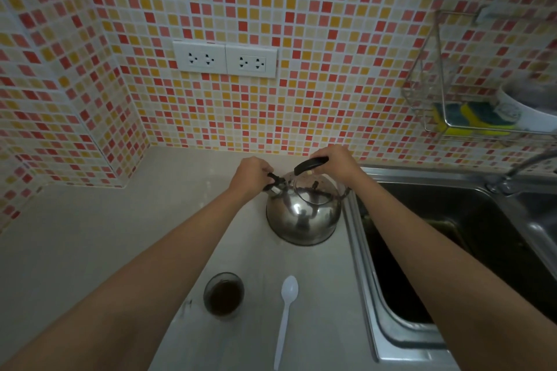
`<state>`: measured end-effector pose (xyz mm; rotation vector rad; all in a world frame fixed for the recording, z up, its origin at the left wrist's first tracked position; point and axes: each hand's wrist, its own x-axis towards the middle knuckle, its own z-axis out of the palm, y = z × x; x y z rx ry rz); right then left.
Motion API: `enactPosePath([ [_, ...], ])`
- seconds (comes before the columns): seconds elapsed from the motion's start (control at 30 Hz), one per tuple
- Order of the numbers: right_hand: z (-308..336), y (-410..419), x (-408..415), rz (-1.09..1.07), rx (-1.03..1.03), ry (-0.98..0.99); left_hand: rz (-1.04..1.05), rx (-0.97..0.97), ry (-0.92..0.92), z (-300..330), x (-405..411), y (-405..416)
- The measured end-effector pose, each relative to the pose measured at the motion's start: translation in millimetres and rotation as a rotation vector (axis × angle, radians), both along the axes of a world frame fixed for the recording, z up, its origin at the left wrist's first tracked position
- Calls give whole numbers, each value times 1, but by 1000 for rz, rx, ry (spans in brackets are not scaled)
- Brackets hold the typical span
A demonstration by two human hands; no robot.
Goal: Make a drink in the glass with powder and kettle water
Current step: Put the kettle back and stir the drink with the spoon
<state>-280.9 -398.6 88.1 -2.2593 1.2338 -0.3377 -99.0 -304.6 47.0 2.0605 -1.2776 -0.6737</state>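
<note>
Two hands are on the stainless kettle (304, 214), which stands on the countertop (90, 235) just beside the sink (452, 250). Head view: the right hand (334, 164) is clenched around the black handle (310, 165); the left hand (251, 173) pinches the black spout cap (275, 180). Nearer the camera, the glass (223, 294) sits upright — dark contents are visible in it, though powder or liquid cannot be told apart. A white plastic spoon (284, 319) lies near the glass, apart from it. Judged status: powder likely added; pouring kettle water and stirring remain — the kettle is not yet lifted.
</note>
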Motion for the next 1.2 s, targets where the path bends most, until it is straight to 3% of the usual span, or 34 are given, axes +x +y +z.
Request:
enactPosePath([
  [0.13,3,6,2,-1,-88,74,2,0,66,-2,6,10],
  [0.3,11,47,6,0,-212,-53,-62,-96,88,4,24,57],
  [0.53,-37,148,13,-15,-29,-97,-143,-131,227,-13,27,172],
  [0.67,-89,198,4,-194,148,-64,-173,-74,335,-43,24,217],
  [0.8,-130,250,-7,-425,189,87,-204,-66,364,-72,22,233],
  [0.87,-140,274,-10,-515,228,68,-220,-75,348,-81,22,237],
  [1.2,-156,292,-12,-664,332,149,-229,-122,365,-89,17,240],
])
